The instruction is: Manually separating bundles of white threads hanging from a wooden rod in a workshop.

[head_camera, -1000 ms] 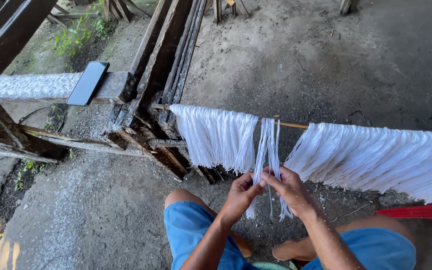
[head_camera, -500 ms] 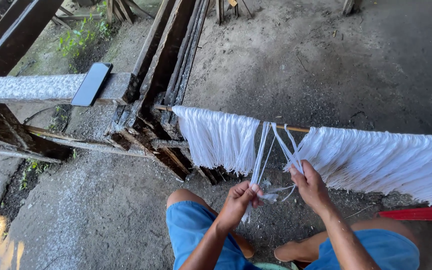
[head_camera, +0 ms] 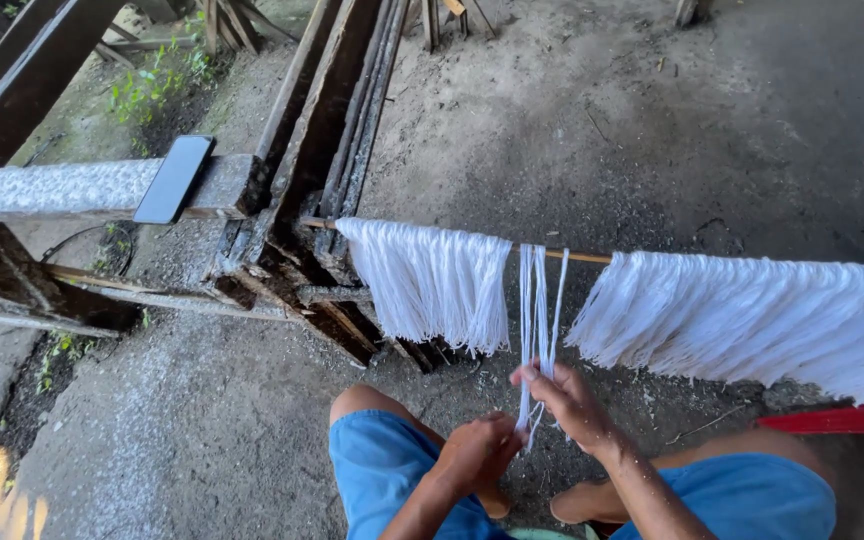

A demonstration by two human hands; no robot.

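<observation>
A thin wooden stick [head_camera: 584, 257] runs level across the view, hung with white strands in a left bunch [head_camera: 432, 280] and a wide right bunch [head_camera: 752, 315]. Between them a few loose white strands [head_camera: 537, 300] hang straight down from the stick. My right hand [head_camera: 570, 400] pinches these strands near their lower part. My left hand [head_camera: 477, 450] is closed around their lower ends, just below and left of the right hand. My knees in blue shorts [head_camera: 382, 480] lie under both hands.
A dark phone [head_camera: 174, 178] lies on a grey beam [head_camera: 42, 190] at the left. Dark wooden planks [head_camera: 312, 130] lean behind the stick's left end. A red object [head_camera: 842, 418] shows at the right edge. The ground is bare concrete and dirt [head_camera: 652, 110].
The loose strands were spread apart and pulled up to the right half a second ago; now they hang straight and gathered. My right hand has moved left and down, closer to my left hand.
</observation>
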